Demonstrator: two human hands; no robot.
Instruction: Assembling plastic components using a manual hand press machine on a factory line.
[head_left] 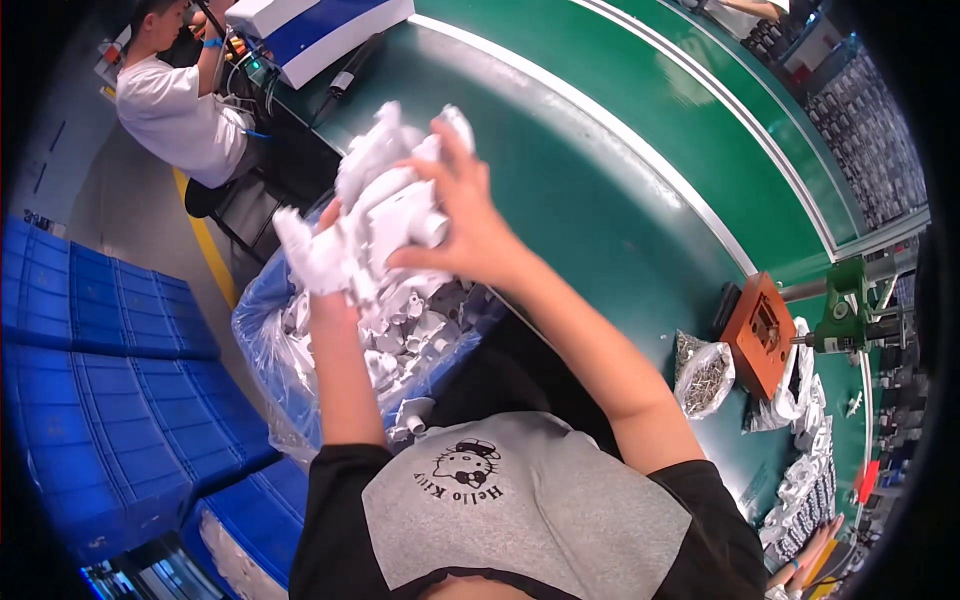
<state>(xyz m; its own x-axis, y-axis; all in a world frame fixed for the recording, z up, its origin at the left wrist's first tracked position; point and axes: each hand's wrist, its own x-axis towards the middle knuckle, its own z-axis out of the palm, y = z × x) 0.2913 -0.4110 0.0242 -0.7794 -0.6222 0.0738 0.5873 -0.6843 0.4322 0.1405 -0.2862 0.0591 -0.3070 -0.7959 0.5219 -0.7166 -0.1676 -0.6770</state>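
A heaped armful of white plastic parts [375, 205] is held up between my two hands, over the corner of the green table. My right hand [465, 215] grips the heap from the right, thumb low and fingers curled over the top. On the other side, my left hand [330, 215] supports it; white pieces cover most of that hand and only some fingertips show. Directly below is a blue bin [425, 375] lined with clear plastic film [258, 335], filled with more loose white parts [400, 335]. One white fitting [412, 412] lies by the bin's near edge, against my shirt.
Stacked blue crates [110, 370] stand on the left. A co-worker [185, 110] sits at the far left, near a white and blue box [310, 35]. Rightward on the green table [600, 250] are a bag of small metal pieces [705, 380], an orange block fixture [762, 335] and a green machine [845, 310].
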